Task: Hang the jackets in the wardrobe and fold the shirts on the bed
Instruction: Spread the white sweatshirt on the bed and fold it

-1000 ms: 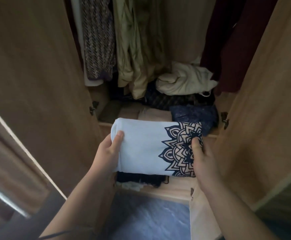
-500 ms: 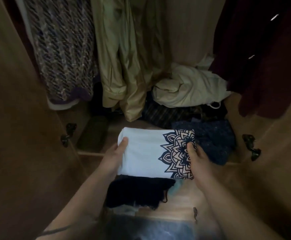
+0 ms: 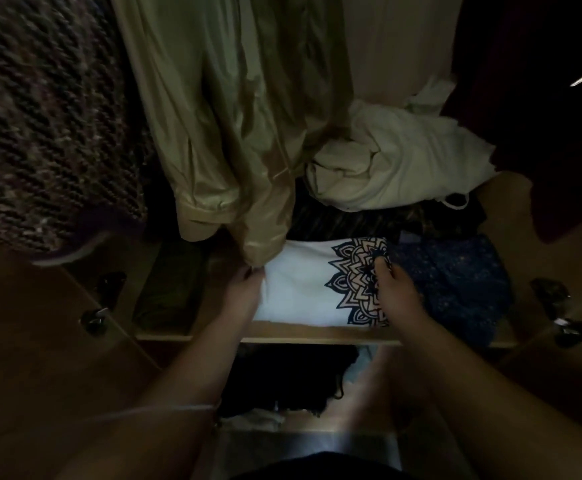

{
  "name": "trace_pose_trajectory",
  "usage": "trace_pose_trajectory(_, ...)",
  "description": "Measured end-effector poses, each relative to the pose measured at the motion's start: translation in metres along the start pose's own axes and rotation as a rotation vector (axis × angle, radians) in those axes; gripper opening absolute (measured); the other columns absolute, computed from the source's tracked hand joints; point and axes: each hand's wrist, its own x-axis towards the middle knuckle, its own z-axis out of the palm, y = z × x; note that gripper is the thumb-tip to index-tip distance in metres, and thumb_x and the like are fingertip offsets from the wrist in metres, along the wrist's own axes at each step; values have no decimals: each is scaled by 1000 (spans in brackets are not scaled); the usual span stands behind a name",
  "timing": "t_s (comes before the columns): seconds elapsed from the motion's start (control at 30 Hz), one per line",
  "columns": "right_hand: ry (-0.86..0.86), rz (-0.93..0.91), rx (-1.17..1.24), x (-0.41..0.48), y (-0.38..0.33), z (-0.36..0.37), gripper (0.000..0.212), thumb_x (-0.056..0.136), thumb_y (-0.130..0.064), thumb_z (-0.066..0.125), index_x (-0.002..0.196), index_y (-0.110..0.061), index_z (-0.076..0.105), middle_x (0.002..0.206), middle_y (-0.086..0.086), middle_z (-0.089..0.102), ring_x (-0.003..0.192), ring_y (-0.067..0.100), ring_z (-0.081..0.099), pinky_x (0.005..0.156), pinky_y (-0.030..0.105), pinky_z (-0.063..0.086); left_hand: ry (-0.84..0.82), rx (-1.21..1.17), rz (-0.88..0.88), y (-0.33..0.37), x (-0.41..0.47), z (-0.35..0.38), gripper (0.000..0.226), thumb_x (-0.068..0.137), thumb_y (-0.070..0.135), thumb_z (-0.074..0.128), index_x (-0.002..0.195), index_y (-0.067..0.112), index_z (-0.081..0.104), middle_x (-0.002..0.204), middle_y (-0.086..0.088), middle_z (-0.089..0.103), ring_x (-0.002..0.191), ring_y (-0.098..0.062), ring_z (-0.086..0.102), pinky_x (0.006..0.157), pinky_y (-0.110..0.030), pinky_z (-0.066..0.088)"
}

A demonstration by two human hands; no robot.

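While the left hand [image 3: 244, 291] and right hand [image 3: 398, 294] are gripping the folded shirt [image 3: 300, 289] by the front edge of the shelf [image 3: 317, 336], the hanging jacket [image 3: 230, 133] is touching it and might be rumpling it.

The folded shirt [image 3: 303, 289] is white with a navy mandala print. Beside it lies speckled dark-blue cloth [image 3: 456, 282]; above hangs an olive jacket [image 3: 220, 116].

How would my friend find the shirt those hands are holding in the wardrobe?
Look inside the wardrobe, at the wooden shelf under the hanging shiny beige jacket. The folded shirt lies at its front edge, held by the left hand and right hand. Only it is white with a dark mandala print.
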Motion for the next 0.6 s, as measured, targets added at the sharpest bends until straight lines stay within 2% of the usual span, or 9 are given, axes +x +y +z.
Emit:
trace_pose_trajectory(0.07,11,-38,-67,7,3,4,50,101,-51,41,121,-10,61,111,12,64,86,23,62,69,27,44,71,131,105,-3,-3,6,28,101,30,54,119,12,66,122,-12,65,108,-21,56,82,-20,30)
trace_pose_trajectory(0.13,-12,-34,-225,8,15,7,54,101,-53,36,122,-9,58,111,17,62,101,36,61,78,35,45,130,315,142,-15,-7,11,33,102,32,50,118,8,66,117,-17,67,110,-34,60,84,-27,35)
trace_pose_trajectory(0.23,-44,-12,-393,11,33,10,60,100,-59,31,134,-14,51,126,18,60,112,39,58,90,40,45,191,490,132,-37,-15,16,40,104,32,45,106,0,68,108,-25,69,105,-42,63,86,-32,41)
trace_pose_trajectory(0.37,-113,47,-439,33,25,8,62,101,-55,30,134,-8,52,130,21,58,115,38,57,96,40,45,200,447,110,-23,-9,18,44,103,38,44,104,2,70,105,-23,70,102,-39,64,82,-27,37)
trace_pose_trajectory(0.43,-131,67,-414,39,18,5,62,103,-52,30,135,-4,53,131,22,57,116,38,56,96,38,44,241,411,154,-9,-7,18,41,102,37,48,99,1,69,96,-21,70,94,-36,64,78,-26,35)
trace_pose_trajectory(0.53,-82,-24,-327,46,9,1,59,103,-49,33,131,-2,55,128,22,58,114,38,56,85,32,40,237,320,149,6,-11,15,35,101,28,53,95,-3,68,78,-7,62,79,-25,61,72,-23,32)
trace_pose_trajectory(0.6,-55,-84,-261,47,2,0,58,103,-50,34,127,-3,57,125,21,60,111,36,58,85,31,40,207,264,145,14,-8,9,28,101,15,53,103,-10,66,85,-13,63,80,-23,56,70,-23,31)
